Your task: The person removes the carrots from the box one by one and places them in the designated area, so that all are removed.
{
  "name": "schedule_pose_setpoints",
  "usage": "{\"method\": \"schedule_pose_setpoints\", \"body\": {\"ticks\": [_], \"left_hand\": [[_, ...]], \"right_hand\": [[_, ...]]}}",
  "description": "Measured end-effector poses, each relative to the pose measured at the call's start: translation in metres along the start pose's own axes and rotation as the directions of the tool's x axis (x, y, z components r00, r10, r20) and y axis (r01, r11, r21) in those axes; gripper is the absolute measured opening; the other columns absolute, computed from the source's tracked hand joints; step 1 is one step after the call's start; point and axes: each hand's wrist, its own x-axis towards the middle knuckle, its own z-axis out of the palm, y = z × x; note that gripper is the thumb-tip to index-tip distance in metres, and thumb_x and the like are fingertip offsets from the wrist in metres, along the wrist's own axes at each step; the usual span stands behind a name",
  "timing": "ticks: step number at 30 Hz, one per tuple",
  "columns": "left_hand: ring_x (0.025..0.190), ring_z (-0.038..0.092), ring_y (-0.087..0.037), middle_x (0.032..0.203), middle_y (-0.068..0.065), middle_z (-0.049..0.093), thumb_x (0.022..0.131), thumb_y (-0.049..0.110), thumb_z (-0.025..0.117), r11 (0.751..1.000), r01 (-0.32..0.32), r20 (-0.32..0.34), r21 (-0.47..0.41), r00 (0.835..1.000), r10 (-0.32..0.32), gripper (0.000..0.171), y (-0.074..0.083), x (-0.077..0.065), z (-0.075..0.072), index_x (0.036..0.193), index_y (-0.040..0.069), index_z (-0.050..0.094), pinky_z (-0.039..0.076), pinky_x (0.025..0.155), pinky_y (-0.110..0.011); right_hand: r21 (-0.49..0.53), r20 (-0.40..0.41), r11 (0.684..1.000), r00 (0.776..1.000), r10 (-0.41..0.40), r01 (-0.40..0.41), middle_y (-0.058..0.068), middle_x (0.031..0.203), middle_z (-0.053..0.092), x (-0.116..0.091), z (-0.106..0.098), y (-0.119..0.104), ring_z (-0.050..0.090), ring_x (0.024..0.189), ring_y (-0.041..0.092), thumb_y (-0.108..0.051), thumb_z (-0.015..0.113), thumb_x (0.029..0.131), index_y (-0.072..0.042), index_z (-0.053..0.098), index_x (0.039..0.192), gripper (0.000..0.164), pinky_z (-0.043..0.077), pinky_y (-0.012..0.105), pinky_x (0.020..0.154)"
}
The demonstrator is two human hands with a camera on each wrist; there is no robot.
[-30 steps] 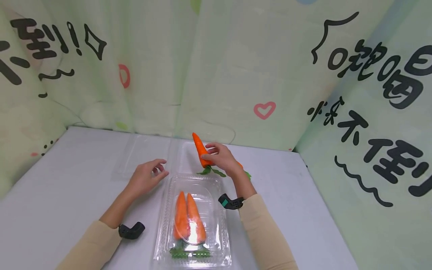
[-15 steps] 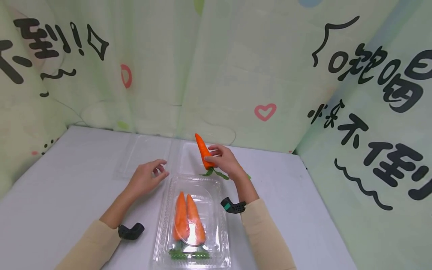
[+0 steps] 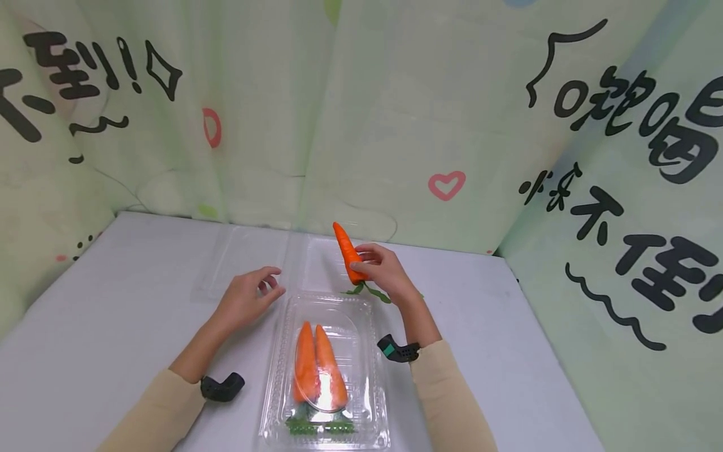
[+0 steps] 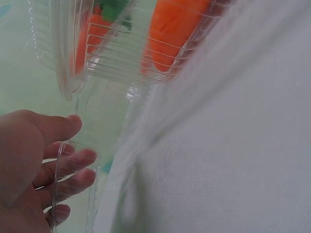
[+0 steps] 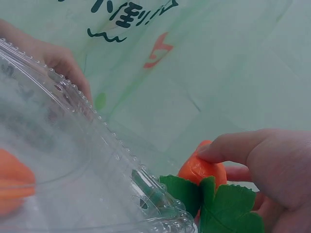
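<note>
My right hand [image 3: 384, 271] pinches an orange carrot [image 3: 347, 254] near its leafy end. Its tip points up and away, and green leaves [image 5: 228, 211] hang below the fingers. Behind the carrot lies an open clear plastic container [image 3: 321, 260], which it overlaps in the head view. My left hand [image 3: 246, 295] holds nothing; its fingers are loosely bent near the far left corner of a closed clear plastic box [image 3: 361, 351]. Inside that box two carrots [image 3: 307, 364] lie side by side, tips away from me, leaves towards me. The left wrist view shows the box [image 4: 116, 58] from its side.
A faint clear lid [image 3: 240, 257] lies at the back left of the white table [image 3: 113, 339]. A bit of green leaf [image 3: 421, 295] shows beside my right wrist. Behind the table hangs a pale green curtain [image 3: 373, 125] with black lettering.
My right hand has drifted to the right with the carrot, and now covers the orange of another carrot seen beside its wrist earlier. The left hand stays in place.
</note>
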Motion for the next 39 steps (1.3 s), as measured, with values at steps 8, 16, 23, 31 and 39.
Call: {"method": "schedule_pose_setpoints", "body": {"ticks": [8, 16, 23, 31, 39], "left_hand": [[0.078, 0.060, -0.018, 0.094, -0.008, 0.071, 0.088, 0.022, 0.071, 1.000, -0.011, -0.001, 0.006, 1.000, 0.011, 0.040, 0.000, 0.001, -0.002, 0.122, 0.003, 0.062, 0.050, 0.069, -0.032], [0.078, 0.061, -0.018, 0.094, -0.008, 0.071, 0.087, 0.021, 0.071, 1.000, -0.005, -0.007, 0.009, 1.000, 0.005, 0.039, 0.000, -0.002, -0.002, 0.122, 0.003, 0.062, 0.050, 0.069, -0.032], [0.079, 0.060, -0.018, 0.094, -0.008, 0.072, 0.088, 0.022, 0.071, 1.000, -0.006, -0.013, 0.017, 1.000, 0.006, 0.040, 0.000, -0.002, -0.002, 0.122, 0.004, 0.062, 0.050, 0.070, -0.032], [0.080, 0.061, -0.018, 0.094, -0.007, 0.071, 0.088, 0.022, 0.071, 1.000, -0.004, -0.006, 0.024, 1.000, 0.004, 0.041, 0.000, -0.001, -0.001, 0.123, 0.005, 0.062, 0.051, 0.072, -0.033], [0.080, 0.061, -0.018, 0.094, -0.007, 0.071, 0.088, 0.023, 0.071, 0.999, 0.001, -0.004, 0.038, 1.000, -0.001, 0.041, 0.001, -0.001, -0.001, 0.123, 0.005, 0.062, 0.052, 0.072, -0.035]], "right_hand": [[0.009, -0.023, 1.000, 1.000, -0.008, 0.008, 0.012, 0.127, 0.059, -0.001, 0.001, 0.003, 0.058, 0.114, 0.029, -0.020, 0.066, 0.090, -0.013, 0.057, 0.129, 0.040, 0.054, 0.039, 0.096], [0.022, -0.048, 1.000, 0.999, 0.000, 0.002, 0.011, 0.127, 0.059, -0.006, 0.001, 0.003, 0.058, 0.114, 0.029, -0.022, 0.067, 0.090, -0.014, 0.057, 0.128, 0.040, 0.053, 0.040, 0.096], [0.079, -0.057, 0.997, 0.998, -0.002, 0.006, 0.011, 0.128, 0.058, -0.008, -0.007, 0.007, 0.057, 0.114, 0.029, -0.022, 0.067, 0.091, -0.014, 0.057, 0.129, 0.040, 0.052, 0.039, 0.098], [0.095, -0.078, 0.995, 0.997, 0.005, 0.003, 0.010, 0.129, 0.059, -0.013, -0.013, 0.014, 0.057, 0.114, 0.028, -0.023, 0.066, 0.090, -0.015, 0.058, 0.129, 0.040, 0.053, 0.037, 0.096], [0.122, -0.117, 0.992, 0.991, 0.058, -0.044, 0.007, 0.128, 0.058, -0.019, -0.021, 0.017, 0.056, 0.113, 0.027, -0.025, 0.067, 0.090, -0.019, 0.059, 0.127, 0.039, 0.053, 0.027, 0.080]]}}
